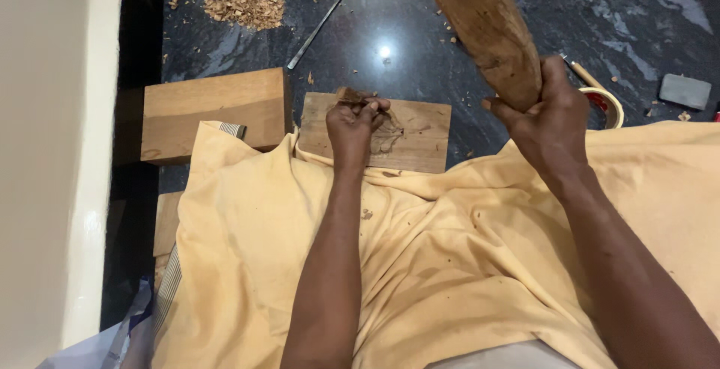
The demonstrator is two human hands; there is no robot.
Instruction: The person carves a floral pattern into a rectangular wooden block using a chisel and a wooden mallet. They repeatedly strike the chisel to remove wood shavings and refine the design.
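My left hand [355, 120] is closed around a small chisel [349, 96] whose wooden top pokes out above my fist, set against a flat wooden board [417, 138] with a carved outline on it. My right hand [546, 111] grips the narrow end of a thick wooden mallet block [489, 25], raised above and to the right of the board. The board lies on the dark floor at the edge of the yellow cloth [450, 264] over my lap.
A larger wooden block [214, 110] lies left of the board. Wood shavings [244, 0] are piled at the top left, with a thin metal file [316, 30] beside them. A tape roll [609, 103] and grey sharpening stone [685, 90] sit at right. A white wall [52, 151] borders the left.
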